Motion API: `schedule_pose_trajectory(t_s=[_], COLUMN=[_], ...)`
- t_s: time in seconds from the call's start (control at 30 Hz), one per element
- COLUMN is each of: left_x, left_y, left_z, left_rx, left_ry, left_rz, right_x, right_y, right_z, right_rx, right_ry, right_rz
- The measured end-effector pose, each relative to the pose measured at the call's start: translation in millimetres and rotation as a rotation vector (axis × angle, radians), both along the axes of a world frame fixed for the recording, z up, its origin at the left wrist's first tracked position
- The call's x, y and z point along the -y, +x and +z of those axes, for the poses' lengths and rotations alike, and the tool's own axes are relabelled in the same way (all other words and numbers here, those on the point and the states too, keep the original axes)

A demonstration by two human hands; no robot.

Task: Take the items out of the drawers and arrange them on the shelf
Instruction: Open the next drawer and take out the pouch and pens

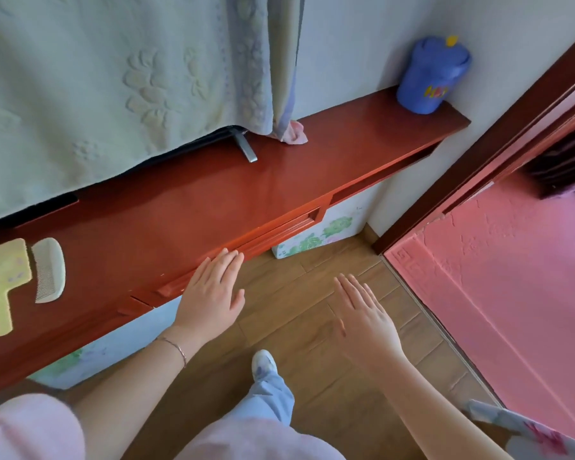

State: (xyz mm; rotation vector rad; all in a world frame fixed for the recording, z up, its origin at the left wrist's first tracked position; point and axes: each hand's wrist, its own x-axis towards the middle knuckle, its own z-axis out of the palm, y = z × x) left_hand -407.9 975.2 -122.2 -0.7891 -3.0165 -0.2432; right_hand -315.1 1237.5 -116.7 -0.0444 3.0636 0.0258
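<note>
A long red wooden shelf [186,207] runs along the wall, with shut red drawers [279,229] under its front edge. My left hand [211,290] lies flat and empty, its fingertips touching the drawer front. My right hand [362,313] hovers open over the floor, apart from the shelf. At the left end of the shelf lie a yellow paddle brush [2,280] and a pale comb [49,268] side by side. A blue lidded container [432,76] stands at the far right end.
A pale embossed cloth [113,78] drapes over a TV whose grey foot [246,147] rests on the shelf, beside a pink rag [294,131]. Flower-printed panels [319,237] stand below the shelf. A dark red door frame [478,144] and a pink mat [512,277] lie to the right.
</note>
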Motion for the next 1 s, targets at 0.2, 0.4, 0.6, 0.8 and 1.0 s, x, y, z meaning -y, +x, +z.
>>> schedule_pose_trajectory(t_s=[0.2,0.4,0.6,0.8,1.0], left_x=[-6,7,13,0,-21], left_y=[-29,-43,-26,-8,-7], left_z=[-4,0,2,0,0], left_rx=[0.019,-0.009,-0.009,0.042,0.069], left_ry=[0.057,0.036,0.043,-0.022,0.124], left_rz=[0.104,0.223,0.375,0.513,0.651], right_x=[-14,4,33,41,29], right_y=[-81,-142,-178,-204,-221], right_z=[13,15,9,0,-3], right_rx=[-0.015,-0.044,-0.025,0.031,0.108], right_ry=[0.026,-0.025,-0.048,-0.035,-0.163], right_rz=[0.168,0.354,0.524,0.659,0.777])
